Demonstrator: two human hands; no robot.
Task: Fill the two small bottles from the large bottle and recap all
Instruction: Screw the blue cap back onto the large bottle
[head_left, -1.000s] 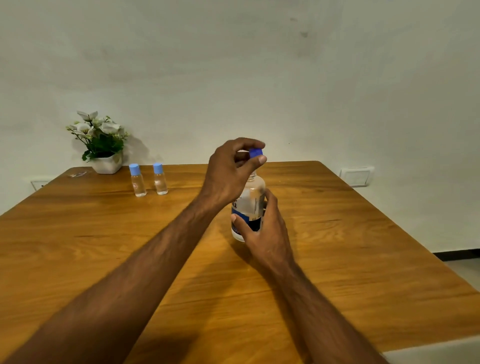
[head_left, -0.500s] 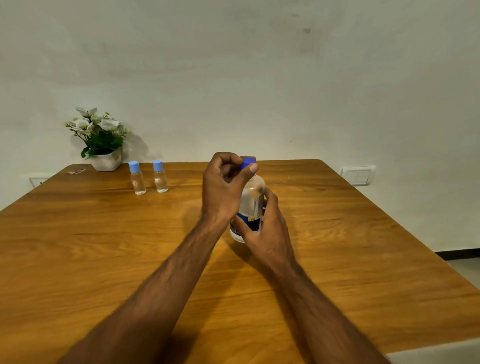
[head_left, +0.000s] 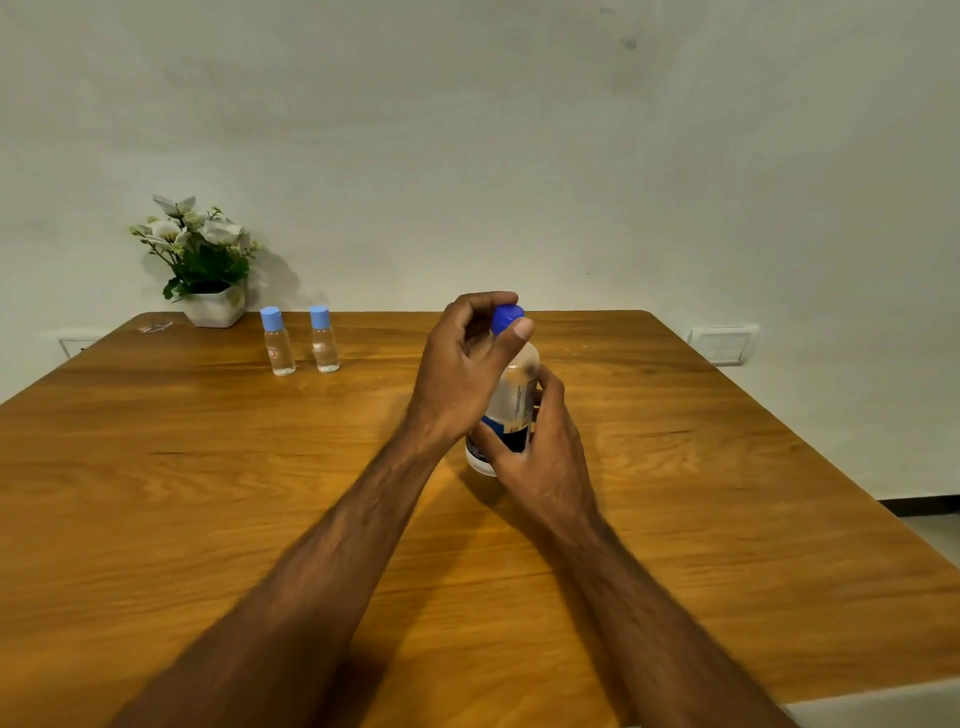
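Observation:
The large clear bottle (head_left: 517, 387) with a dark blue label stands upright on the wooden table (head_left: 208, 493), near the middle. My right hand (head_left: 540, 447) wraps its lower body from the right. My left hand (head_left: 467, 369) pinches the dark blue cap (head_left: 506, 316) at the bottle's top between thumb and fingers. Two small clear bottles stand side by side at the back left, each with a light blue cap on: the left small bottle (head_left: 278, 343) and the right small bottle (head_left: 323, 340). Neither hand touches them.
A white pot of white flowers (head_left: 205, 260) stands at the table's back left corner against the wall. A small flat wrapper (head_left: 155, 327) lies left of it. A wall socket (head_left: 722, 344) sits beyond the table's right edge.
My left hand has lowered and turned on the cap, with fingers curled tighter around it. The right hand and the large bottle stay in place. The small bottles are unmoved.

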